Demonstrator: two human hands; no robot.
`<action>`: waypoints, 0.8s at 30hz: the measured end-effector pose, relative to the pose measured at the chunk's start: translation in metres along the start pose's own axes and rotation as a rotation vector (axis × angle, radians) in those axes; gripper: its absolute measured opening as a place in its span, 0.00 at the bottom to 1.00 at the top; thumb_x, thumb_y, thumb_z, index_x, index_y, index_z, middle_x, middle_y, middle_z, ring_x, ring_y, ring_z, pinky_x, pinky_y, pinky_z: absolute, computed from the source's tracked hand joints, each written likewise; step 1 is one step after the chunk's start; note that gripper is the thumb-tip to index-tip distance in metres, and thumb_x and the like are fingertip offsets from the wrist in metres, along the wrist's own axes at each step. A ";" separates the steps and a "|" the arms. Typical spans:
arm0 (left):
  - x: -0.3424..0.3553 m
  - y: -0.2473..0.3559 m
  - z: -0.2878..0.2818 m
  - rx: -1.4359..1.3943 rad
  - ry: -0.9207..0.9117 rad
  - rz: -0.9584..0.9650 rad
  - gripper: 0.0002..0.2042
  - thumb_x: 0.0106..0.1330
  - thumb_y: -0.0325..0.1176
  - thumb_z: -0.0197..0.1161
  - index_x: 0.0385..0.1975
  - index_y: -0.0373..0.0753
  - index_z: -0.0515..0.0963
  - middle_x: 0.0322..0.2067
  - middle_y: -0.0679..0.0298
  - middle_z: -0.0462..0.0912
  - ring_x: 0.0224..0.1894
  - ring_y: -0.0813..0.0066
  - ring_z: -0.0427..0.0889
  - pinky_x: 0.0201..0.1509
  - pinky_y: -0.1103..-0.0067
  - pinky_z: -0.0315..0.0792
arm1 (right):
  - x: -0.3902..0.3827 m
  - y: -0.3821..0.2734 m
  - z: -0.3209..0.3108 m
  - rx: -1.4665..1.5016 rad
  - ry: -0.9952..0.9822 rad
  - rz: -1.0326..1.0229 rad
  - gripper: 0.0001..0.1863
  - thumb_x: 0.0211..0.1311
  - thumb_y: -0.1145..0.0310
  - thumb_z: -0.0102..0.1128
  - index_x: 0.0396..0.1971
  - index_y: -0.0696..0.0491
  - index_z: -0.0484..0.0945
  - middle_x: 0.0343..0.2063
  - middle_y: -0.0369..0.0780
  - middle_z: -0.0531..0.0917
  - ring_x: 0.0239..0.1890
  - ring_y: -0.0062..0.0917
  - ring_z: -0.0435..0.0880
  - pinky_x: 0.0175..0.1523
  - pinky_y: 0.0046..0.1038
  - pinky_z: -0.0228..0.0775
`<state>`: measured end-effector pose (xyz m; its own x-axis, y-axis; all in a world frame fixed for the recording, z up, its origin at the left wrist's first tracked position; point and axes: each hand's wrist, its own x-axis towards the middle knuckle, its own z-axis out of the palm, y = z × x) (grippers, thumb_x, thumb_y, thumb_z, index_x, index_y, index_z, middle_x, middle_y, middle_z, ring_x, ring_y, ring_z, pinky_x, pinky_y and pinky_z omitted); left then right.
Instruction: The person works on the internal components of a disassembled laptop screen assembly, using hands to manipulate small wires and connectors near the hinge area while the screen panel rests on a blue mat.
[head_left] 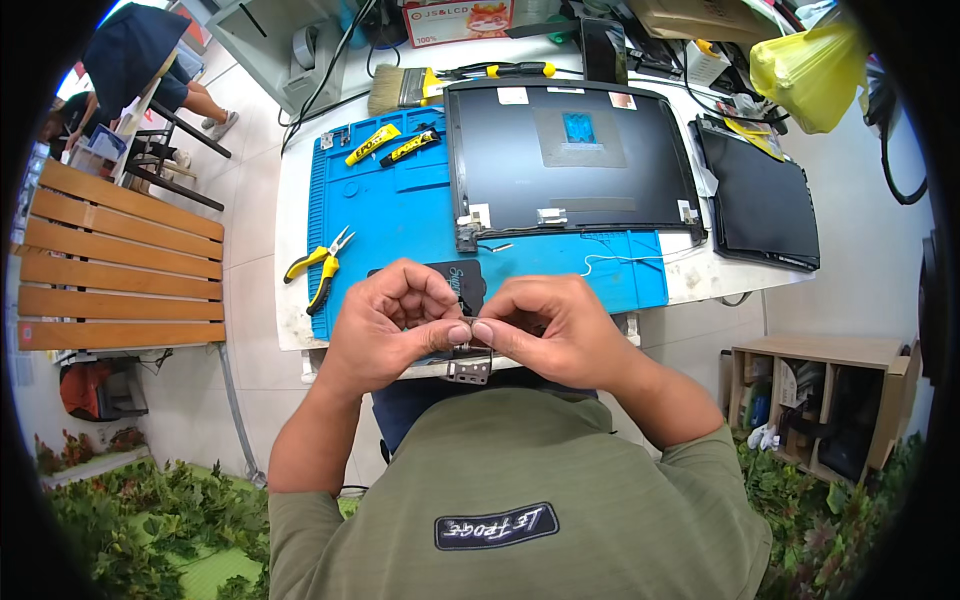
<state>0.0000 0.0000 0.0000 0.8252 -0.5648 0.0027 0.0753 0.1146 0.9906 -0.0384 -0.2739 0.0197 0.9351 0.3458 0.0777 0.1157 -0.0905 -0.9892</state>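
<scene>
In front of my chest, my left hand (pixel 392 325) and my right hand (pixel 556 330) meet with thumbs and fingertips pinched. Between them is a small metal hinge (pixel 468 373), its plate with holes hanging below the thumbs. The fingers cover its upper part. Just beyond my hands, a dark card (pixel 465 280) lies on the blue work mat (pixel 385 235). A black laptop lid (pixel 640 140) rests farther back on the mat, with hinge corners at its near edge. Pliers with yellow-black handles (pixel 322 265) lie left of my hands, jaws slightly apart.
A yellow tube (pixel 373 145) and a black tube (pixel 409 149) lie at the mat's back left, near a wide brush (pixel 398 88). Another black laptop part (pixel 757 195) sits at the table's right. A yellow bag (pixel 810 75) hangs back right. A slatted bench (pixel 125 260) stands left.
</scene>
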 end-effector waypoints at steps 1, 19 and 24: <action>-0.002 0.000 0.005 -0.018 0.037 -0.010 0.23 0.73 0.23 0.83 0.66 0.37 0.86 0.46 0.58 0.97 0.46 0.70 0.96 0.51 0.77 0.91 | 0.001 0.002 -0.001 0.040 -0.018 0.047 0.10 0.77 0.66 0.78 0.40 0.60 0.94 0.31 0.35 0.92 0.30 0.17 0.83 0.34 0.27 0.74; 0.025 0.007 0.017 1.063 0.261 0.833 0.17 0.61 0.18 0.84 0.50 0.36 0.93 0.38 0.59 0.93 0.36 0.63 0.93 0.36 0.71 0.84 | 0.052 0.002 -0.037 0.136 0.029 0.231 0.16 0.83 0.63 0.75 0.40 0.62 0.93 0.23 0.29 0.85 0.28 0.10 0.76 0.32 0.24 0.66; 0.041 -0.013 0.002 1.125 0.221 0.685 0.16 0.62 0.16 0.83 0.50 0.33 0.93 0.40 0.54 0.95 0.38 0.58 0.95 0.40 0.70 0.88 | 0.067 -0.013 -0.072 -0.366 0.188 0.000 0.14 0.86 0.64 0.69 0.47 0.62 0.92 0.32 0.47 0.91 0.30 0.32 0.84 0.40 0.38 0.77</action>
<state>0.0314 -0.0263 -0.0122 0.5918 -0.5090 0.6251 -0.7992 -0.4719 0.3724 0.0471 -0.3171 0.0464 0.9762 0.1720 0.1324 0.1952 -0.4282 -0.8823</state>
